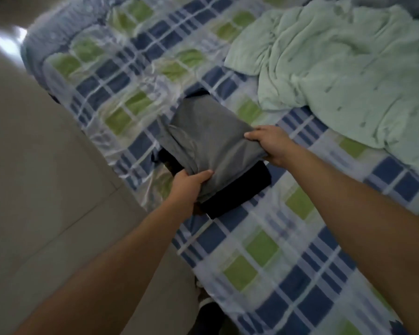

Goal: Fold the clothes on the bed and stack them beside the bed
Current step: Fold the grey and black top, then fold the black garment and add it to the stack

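Our left hand [189,187] and right hand [269,143] gripping our folded grey garment [211,136], atop a folded black garment [240,192], checked bedsheet [264,250] beneath

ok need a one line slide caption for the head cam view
Both hands, left and right, grip a folded grey garment atop a folded black garment on the checked bedsheet.

A bed [264,250] in a blue-green checked sheet stands on a beige tiled floor [34,177] catching glare.

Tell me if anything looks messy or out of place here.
The green blanket lies crumpled on the bed. The grey garment, held by both hands, sits skewed on the black one.
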